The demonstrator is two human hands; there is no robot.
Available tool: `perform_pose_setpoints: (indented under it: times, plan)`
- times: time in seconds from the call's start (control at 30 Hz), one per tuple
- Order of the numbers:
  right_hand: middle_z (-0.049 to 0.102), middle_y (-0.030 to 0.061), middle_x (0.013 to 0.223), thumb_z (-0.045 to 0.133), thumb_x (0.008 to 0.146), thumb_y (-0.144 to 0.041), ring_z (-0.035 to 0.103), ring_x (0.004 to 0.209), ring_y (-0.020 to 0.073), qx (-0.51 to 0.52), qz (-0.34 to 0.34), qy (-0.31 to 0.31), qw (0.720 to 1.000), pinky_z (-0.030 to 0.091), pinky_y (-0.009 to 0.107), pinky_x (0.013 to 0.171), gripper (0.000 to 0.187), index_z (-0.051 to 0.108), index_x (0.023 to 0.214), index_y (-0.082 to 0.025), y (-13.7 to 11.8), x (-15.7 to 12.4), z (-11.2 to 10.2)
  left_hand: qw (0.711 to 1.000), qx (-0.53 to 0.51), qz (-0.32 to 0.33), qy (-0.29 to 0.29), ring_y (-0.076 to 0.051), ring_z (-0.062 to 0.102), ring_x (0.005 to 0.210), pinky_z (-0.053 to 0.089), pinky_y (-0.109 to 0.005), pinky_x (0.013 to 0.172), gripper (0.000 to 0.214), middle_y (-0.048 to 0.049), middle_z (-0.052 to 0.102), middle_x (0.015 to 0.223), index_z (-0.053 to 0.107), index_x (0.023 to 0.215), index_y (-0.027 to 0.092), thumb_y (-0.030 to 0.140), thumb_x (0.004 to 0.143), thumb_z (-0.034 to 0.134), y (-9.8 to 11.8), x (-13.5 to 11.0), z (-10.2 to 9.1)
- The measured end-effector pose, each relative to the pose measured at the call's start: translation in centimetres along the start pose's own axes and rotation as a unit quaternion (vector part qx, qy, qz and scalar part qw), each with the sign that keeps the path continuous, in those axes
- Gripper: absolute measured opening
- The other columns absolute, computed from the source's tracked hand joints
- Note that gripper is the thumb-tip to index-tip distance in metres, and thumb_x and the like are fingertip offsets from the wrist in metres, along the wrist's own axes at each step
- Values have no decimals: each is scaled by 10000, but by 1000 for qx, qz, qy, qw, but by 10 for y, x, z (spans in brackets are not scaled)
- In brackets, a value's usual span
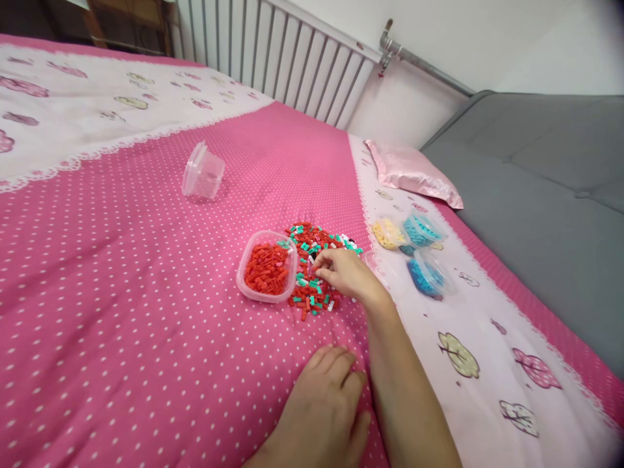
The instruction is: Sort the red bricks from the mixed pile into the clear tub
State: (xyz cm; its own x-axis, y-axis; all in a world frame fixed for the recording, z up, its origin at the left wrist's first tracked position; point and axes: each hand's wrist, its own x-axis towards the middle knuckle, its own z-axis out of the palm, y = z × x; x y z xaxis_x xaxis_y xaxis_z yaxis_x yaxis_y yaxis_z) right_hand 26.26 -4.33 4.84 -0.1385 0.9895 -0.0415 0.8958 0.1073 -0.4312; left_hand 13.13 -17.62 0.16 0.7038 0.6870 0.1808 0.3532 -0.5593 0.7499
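My right hand (344, 273) reaches over a loose pile of small toy building bricks (312, 296), mostly red with some green, white and black. Its thumb and forefinger are pinched close together at the pile; whatever lies between them is too small to make out. Left of the pile, and touching it, stands a clear plastic tub (241, 286) holding red bricks (266, 270). My left hand (324, 396) rests palm down on the bedspread nearer to me, its fingers lying loosely on the cloth with nothing visible in them.
A clear tub (205, 172) lies tipped on its side at the back left. To the right sit containers of yellow bricks (389, 233), turquoise bricks (422, 231) and blue bricks (424, 278). Beyond are a pink pillow (414, 174), a grey headboard (546, 175) and a white radiator (283, 55).
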Motion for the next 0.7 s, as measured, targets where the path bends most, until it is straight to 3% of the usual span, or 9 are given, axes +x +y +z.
perform_pose_setpoints:
  times: [0.17, 0.3, 0.4, 0.57, 0.63, 0.7]
  plan:
    - [660, 2, 702, 599, 723, -184, 570, 622, 112, 63, -9, 35, 997, 392, 217, 602, 82, 662, 772, -164, 7, 2, -4, 989, -132, -38, 50, -211, 540, 975, 402, -376, 918, 253, -80, 624, 1013, 645, 973, 183, 187, 771, 495, 1, 3, -6]
    - [676, 9, 732, 618, 708, -201, 591, 670, 126, 88, 27, 65, 994, 413, 229, 634, 74, 663, 756, -169, 12, 2, -8, 940, -304, -120, 97, -185, 579, 921, 419, -322, 882, 181, -57, 651, 946, 655, 895, 180, 197, 762, 532, -3, 9, -13]
    - [676, 19, 732, 619, 705, -201, 599, 683, 137, 77, 48, 68, 994, 420, 238, 635, 75, 665, 754, -168, 13, -1, -14, 838, -485, -209, 138, -198, 595, 942, 410, -327, 913, 171, -62, 670, 941, 656, 880, 162, 234, 761, 557, -8, 16, -19]
    - [667, 26, 704, 622, 700, -198, 600, 657, 132, 120, 19, 9, 993, 434, 237, 618, 85, 660, 761, -151, 7, -13, -28, 595, -738, -253, 193, -229, 582, 1054, 376, -362, 996, 286, -125, 655, 1069, 629, 986, 88, 220, 846, 419, -18, 26, -27]
    - [666, 24, 703, 621, 705, -208, 602, 653, 129, 158, -14, -50, 986, 444, 236, 620, 96, 660, 771, -151, 2, -20, -34, 534, -780, -265, 187, -224, 567, 1091, 373, -357, 1008, 341, -142, 628, 1135, 572, 1113, 68, 211, 871, 378, -20, 28, -30]
    - [667, 20, 709, 616, 711, -221, 607, 655, 128, 197, -42, -121, 972, 454, 238, 627, 107, 658, 785, -155, -3, -27, -39, 504, -798, -272, 188, -222, 559, 1107, 375, -356, 1013, 387, -153, 608, 1171, 499, 1210, 60, 222, 888, 359, -21, 29, -32]
